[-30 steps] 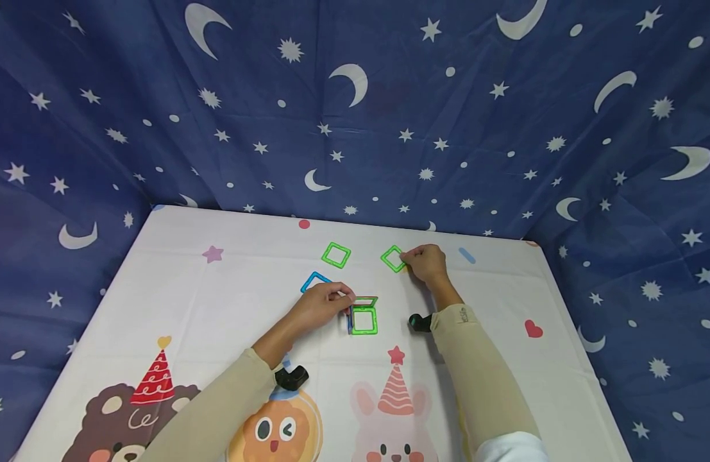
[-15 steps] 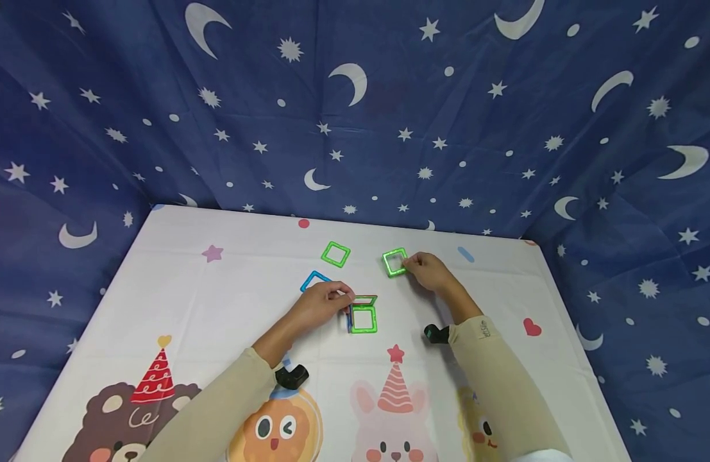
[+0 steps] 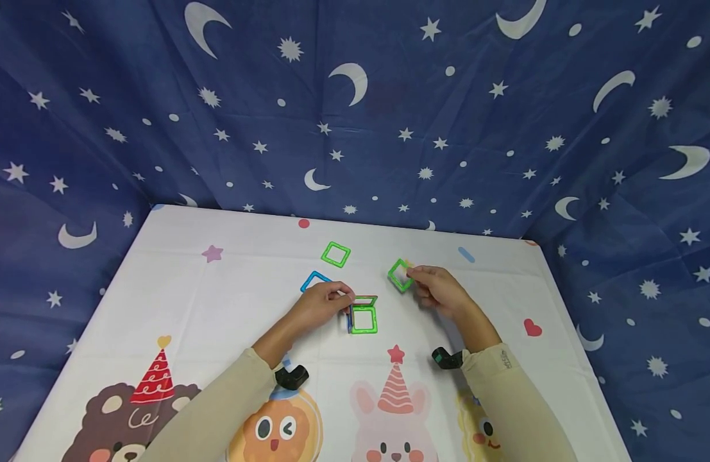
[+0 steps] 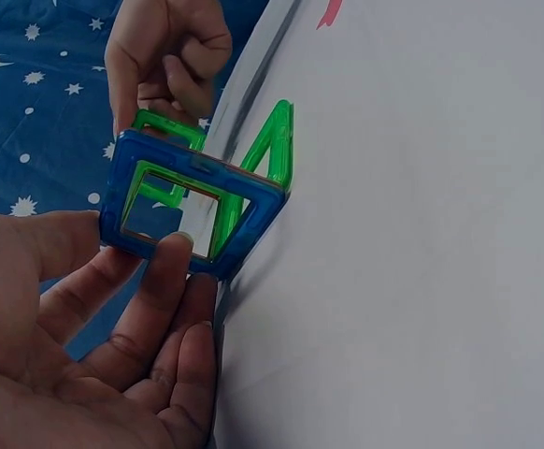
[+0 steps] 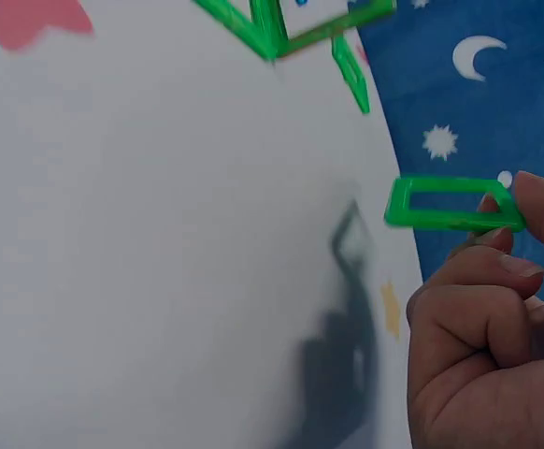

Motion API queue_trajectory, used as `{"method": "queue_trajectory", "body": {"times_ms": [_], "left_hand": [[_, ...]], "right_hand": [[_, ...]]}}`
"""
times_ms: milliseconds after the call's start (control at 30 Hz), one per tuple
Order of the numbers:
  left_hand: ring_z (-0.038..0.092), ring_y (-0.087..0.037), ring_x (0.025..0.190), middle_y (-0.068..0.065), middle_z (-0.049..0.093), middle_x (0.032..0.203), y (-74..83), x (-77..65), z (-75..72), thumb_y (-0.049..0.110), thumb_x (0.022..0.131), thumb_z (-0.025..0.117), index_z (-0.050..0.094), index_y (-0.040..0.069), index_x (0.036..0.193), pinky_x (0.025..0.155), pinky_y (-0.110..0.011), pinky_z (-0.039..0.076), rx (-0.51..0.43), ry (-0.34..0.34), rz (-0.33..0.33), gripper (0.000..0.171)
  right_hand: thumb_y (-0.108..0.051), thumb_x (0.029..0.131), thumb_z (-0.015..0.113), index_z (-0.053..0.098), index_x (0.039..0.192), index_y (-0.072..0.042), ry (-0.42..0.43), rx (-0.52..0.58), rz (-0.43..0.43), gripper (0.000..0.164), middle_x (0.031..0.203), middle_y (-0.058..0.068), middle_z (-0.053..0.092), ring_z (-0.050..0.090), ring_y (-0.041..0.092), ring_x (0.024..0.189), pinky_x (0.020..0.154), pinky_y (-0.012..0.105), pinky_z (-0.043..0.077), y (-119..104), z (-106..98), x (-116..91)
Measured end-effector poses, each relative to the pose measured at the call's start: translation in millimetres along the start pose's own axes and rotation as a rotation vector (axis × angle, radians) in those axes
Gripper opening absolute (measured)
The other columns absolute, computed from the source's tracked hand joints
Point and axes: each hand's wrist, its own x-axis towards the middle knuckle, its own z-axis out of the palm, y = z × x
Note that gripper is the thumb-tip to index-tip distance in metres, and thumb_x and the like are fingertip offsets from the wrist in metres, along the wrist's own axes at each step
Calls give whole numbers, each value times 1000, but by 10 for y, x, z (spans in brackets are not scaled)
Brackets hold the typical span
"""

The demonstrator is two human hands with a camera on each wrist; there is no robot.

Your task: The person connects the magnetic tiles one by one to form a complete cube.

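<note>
My left hand [image 3: 320, 305] pinches an upright blue square magnetic tile [image 4: 256, 224] by its edge. That tile stands along the left side of a green square tile [image 3: 364, 331] lying flat on the table. Along the flat tile's far side rises another green tile [image 3: 363, 304], its top edge reddish. To the right, my right hand [image 3: 441, 289] holds a loose green square tile [image 5: 440, 221] between thumb and fingers, raised over the table with its shadow below. A gap separates this tile from the joined ones.
One green tile [image 3: 347, 257] lies flat farther back. A blue tile [image 3: 308, 281] lies behind my left hand, partly covered by it. The white tablecloth [image 3: 245, 308] has printed animals, and a dark blue star-patterned curtain [image 3: 378, 173] hangs at the table's far edge.
My right hand has lifted the green tile off the table and moved it toward me and slightly right, turning it. My left hand and the joined tiles have stayed in place.
</note>
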Motion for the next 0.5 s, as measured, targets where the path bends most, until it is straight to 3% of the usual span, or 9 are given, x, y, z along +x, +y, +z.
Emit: {"method": "queue_trajectory", "body": {"times_ms": [300,500], "left_hand": [[56,-16,80,4,69,80,11,6,15,44,91,57,65,32,98,72,-32,38,3,8,7,17],[56,-15,80,5,69,81,8,5,3,44,91,56,65,32,99,72,-32,38,12,11,7,17]], "right_hand": [[-26,91,61,54,101,6,-163,55,45,34,58,-1,35,27,12,47,40,24,22,216,157,-237],[-26,90,62,54,102,8,-209,54,44,37,59,0,37,29,12,48,40,23,22,294,227,-337]]}}
